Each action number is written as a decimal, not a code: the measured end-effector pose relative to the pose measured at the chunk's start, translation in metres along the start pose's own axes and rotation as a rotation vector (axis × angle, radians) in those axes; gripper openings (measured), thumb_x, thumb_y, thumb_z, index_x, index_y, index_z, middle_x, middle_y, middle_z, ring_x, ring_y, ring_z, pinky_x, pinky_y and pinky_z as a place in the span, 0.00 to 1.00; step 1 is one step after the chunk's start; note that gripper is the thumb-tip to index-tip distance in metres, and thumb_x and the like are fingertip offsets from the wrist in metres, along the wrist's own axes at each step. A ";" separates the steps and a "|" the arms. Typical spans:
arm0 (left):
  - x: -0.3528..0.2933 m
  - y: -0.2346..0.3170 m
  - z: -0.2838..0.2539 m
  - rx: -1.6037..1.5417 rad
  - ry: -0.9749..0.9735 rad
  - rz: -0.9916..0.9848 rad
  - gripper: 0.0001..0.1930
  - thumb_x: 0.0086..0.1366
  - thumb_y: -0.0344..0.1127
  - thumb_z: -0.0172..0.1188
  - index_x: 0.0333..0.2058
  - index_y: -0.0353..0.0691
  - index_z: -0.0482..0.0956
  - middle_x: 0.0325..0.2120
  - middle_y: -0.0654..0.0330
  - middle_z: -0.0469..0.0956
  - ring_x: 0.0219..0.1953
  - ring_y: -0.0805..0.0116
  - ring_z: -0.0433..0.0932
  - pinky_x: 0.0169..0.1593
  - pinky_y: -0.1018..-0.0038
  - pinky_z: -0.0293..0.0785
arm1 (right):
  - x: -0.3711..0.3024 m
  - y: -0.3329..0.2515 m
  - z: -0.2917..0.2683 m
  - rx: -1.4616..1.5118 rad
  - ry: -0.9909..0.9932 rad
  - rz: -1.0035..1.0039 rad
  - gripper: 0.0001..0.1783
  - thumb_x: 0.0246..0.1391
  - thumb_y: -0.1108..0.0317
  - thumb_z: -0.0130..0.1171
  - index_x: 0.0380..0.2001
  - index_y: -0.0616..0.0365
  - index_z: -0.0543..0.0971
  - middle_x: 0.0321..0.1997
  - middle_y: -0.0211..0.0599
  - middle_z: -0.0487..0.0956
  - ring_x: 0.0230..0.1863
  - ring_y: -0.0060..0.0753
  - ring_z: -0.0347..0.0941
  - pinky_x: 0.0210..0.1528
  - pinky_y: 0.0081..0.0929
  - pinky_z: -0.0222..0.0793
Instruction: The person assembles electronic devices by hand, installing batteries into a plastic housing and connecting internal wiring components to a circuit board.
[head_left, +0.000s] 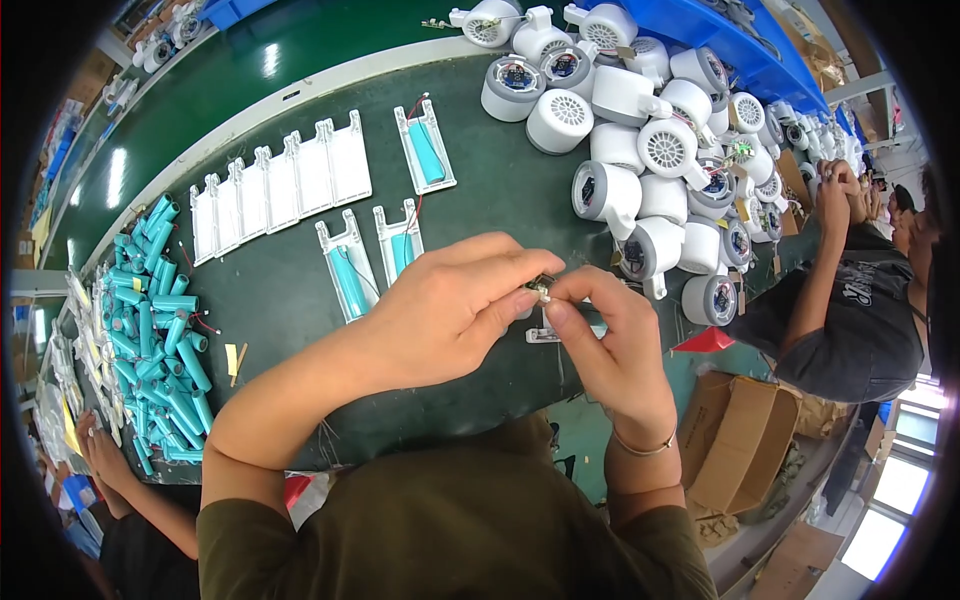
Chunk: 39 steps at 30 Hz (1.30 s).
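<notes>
Both of my hands meet over the dark green table (480,190). My left hand (440,310) pinches a small circuit board (545,281) between thumb and fingertips. At the same spot, my right hand (620,340) has thumb and forefinger closed on a tiny white connector (543,294); the fingers hide much of both parts. Below the fingertips lies a white plastic shell (543,336), partly covered. Beyond my left hand are three white handle shells, each with a teal battery (428,155) inside; one (404,250) is partly behind the hand.
Several white shells (283,190) stand in a row at the back left. A heap of teal batteries (160,340) lies at left. White round fan heads (665,147) are piled at right, by a blue bin (740,45). Other people sit on both sides; a cardboard box (745,440) stands below right.
</notes>
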<state>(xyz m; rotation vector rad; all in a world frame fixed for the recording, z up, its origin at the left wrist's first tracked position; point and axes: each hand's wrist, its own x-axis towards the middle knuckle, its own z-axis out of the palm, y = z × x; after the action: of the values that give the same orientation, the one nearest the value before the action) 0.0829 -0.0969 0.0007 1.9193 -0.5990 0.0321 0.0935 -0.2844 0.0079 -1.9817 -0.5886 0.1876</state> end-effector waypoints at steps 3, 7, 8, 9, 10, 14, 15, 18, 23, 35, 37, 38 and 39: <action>-0.001 0.003 0.000 0.004 -0.015 0.006 0.16 0.56 0.21 0.51 0.44 0.34 0.72 0.28 0.54 0.70 0.27 0.61 0.70 0.32 0.73 0.67 | -0.001 -0.001 -0.001 0.018 0.012 -0.012 0.03 0.47 0.77 0.55 0.28 0.61 0.72 0.26 0.37 0.73 0.27 0.38 0.67 0.34 0.28 0.62; -0.002 0.004 0.000 0.020 -0.008 0.026 0.16 0.55 0.21 0.52 0.45 0.33 0.72 0.28 0.54 0.70 0.27 0.61 0.70 0.31 0.73 0.67 | -0.002 -0.002 -0.003 -0.006 -0.015 -0.023 0.03 0.46 0.77 0.55 0.27 0.62 0.72 0.25 0.37 0.73 0.27 0.38 0.67 0.34 0.28 0.62; -0.002 0.003 0.001 0.029 -0.012 0.050 0.16 0.55 0.21 0.53 0.44 0.33 0.72 0.28 0.54 0.70 0.27 0.61 0.71 0.30 0.73 0.67 | -0.002 -0.003 -0.003 -0.017 -0.021 -0.024 0.03 0.46 0.78 0.55 0.27 0.62 0.72 0.25 0.37 0.73 0.27 0.37 0.68 0.33 0.27 0.62; -0.003 0.003 0.001 0.038 -0.016 0.075 0.16 0.54 0.21 0.53 0.44 0.33 0.72 0.27 0.54 0.70 0.27 0.61 0.71 0.30 0.73 0.67 | -0.002 -0.004 -0.003 -0.017 -0.023 -0.024 0.03 0.46 0.78 0.55 0.27 0.62 0.72 0.25 0.37 0.73 0.27 0.37 0.68 0.33 0.27 0.62; -0.003 0.003 0.001 0.038 -0.014 0.074 0.16 0.54 0.21 0.53 0.44 0.33 0.72 0.27 0.54 0.70 0.27 0.61 0.71 0.30 0.73 0.67 | -0.003 -0.006 -0.003 -0.004 -0.011 -0.007 0.03 0.46 0.78 0.55 0.27 0.62 0.73 0.25 0.37 0.73 0.27 0.36 0.68 0.32 0.27 0.63; -0.004 0.002 0.003 0.053 0.000 0.086 0.15 0.53 0.20 0.54 0.43 0.33 0.72 0.28 0.54 0.71 0.27 0.60 0.71 0.30 0.73 0.68 | -0.006 -0.006 0.005 0.020 0.075 0.024 0.03 0.45 0.79 0.55 0.26 0.63 0.73 0.23 0.36 0.73 0.26 0.33 0.69 0.29 0.24 0.64; -0.004 0.002 0.003 0.042 0.005 0.086 0.15 0.53 0.20 0.54 0.42 0.33 0.72 0.28 0.54 0.71 0.27 0.60 0.71 0.30 0.73 0.68 | -0.007 -0.007 0.004 0.017 0.074 0.025 0.03 0.45 0.79 0.55 0.26 0.63 0.73 0.23 0.36 0.73 0.26 0.33 0.69 0.29 0.24 0.64; -0.005 0.002 0.003 0.050 -0.032 0.085 0.15 0.53 0.20 0.55 0.42 0.33 0.73 0.28 0.54 0.71 0.26 0.60 0.71 0.28 0.73 0.68 | -0.007 -0.009 0.001 0.020 0.023 0.062 0.03 0.45 0.79 0.55 0.26 0.63 0.73 0.23 0.36 0.74 0.26 0.32 0.69 0.29 0.24 0.65; -0.006 0.002 0.007 0.087 0.059 0.093 0.15 0.51 0.19 0.56 0.40 0.34 0.74 0.26 0.55 0.70 0.24 0.60 0.70 0.26 0.73 0.67 | -0.007 -0.005 0.013 0.139 0.152 0.082 0.02 0.45 0.79 0.55 0.25 0.63 0.73 0.23 0.37 0.74 0.25 0.31 0.70 0.29 0.24 0.66; -0.008 0.006 0.016 0.336 0.095 0.237 0.17 0.41 0.17 0.55 0.36 0.30 0.73 0.22 0.57 0.63 0.20 0.62 0.68 0.21 0.70 0.65 | -0.028 -0.005 0.040 -0.060 0.393 -0.080 0.06 0.44 0.84 0.54 0.29 0.66 0.72 0.25 0.39 0.73 0.25 0.26 0.69 0.27 0.18 0.64; -0.009 0.005 0.018 0.328 0.084 0.253 0.18 0.41 0.17 0.55 0.36 0.30 0.73 0.22 0.57 0.63 0.20 0.62 0.68 0.21 0.70 0.65 | -0.030 -0.005 0.041 -0.072 0.430 -0.132 0.07 0.43 0.84 0.54 0.29 0.66 0.73 0.24 0.39 0.74 0.24 0.27 0.70 0.26 0.19 0.64; -0.009 0.005 0.019 0.333 0.086 0.252 0.18 0.41 0.17 0.55 0.36 0.30 0.73 0.22 0.57 0.64 0.20 0.62 0.68 0.21 0.70 0.66 | -0.030 -0.006 0.041 -0.073 0.435 -0.131 0.07 0.43 0.84 0.54 0.29 0.66 0.73 0.24 0.39 0.74 0.24 0.27 0.70 0.26 0.19 0.64; -0.009 0.006 0.019 0.332 0.083 0.254 0.18 0.41 0.17 0.55 0.36 0.30 0.73 0.22 0.57 0.64 0.20 0.62 0.68 0.21 0.70 0.66 | -0.030 -0.006 0.040 -0.079 0.428 -0.128 0.07 0.43 0.84 0.54 0.29 0.66 0.73 0.24 0.39 0.74 0.24 0.27 0.70 0.26 0.19 0.64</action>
<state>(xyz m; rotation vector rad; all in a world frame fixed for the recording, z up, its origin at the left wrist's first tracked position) 0.0678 -0.1118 -0.0050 2.1354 -0.8180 0.3928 0.0500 -0.2646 -0.0093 -1.9716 -0.4452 -0.3369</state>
